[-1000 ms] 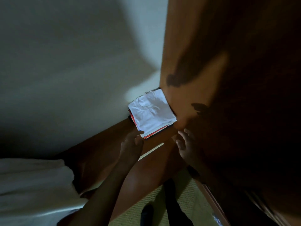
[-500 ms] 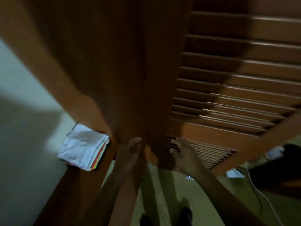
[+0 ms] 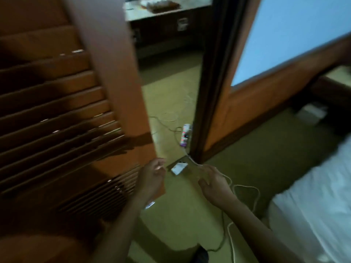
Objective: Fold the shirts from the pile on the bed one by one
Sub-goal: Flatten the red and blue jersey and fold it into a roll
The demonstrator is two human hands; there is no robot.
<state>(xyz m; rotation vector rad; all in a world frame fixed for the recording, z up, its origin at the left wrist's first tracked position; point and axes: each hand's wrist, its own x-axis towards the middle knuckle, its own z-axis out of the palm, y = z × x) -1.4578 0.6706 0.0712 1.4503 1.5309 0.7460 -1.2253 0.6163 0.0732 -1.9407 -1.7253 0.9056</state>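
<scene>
My left hand [image 3: 152, 179] hangs with fingers loosely curled and holding nothing, just right of the louvred wooden door [image 3: 76, 111]; blur hides whether they touch its edge. My right hand [image 3: 213, 182] is relaxed, fingers spread and holding nothing. A white cable [image 3: 245, 186] loops on the floor [image 3: 180, 215] just beyond my right fingers, and a power strip [image 3: 185, 135] lies farther ahead between both hands. The bed [image 3: 322, 196], under a white sheet, sits well right of my right fingers.

- The left side is being filled by a louvred door [image 3: 66, 111], the right corner by the bed [image 3: 313, 215].
- Between them, the floor [image 3: 247, 149] is being occupied by a power strip [image 3: 185, 134].
</scene>
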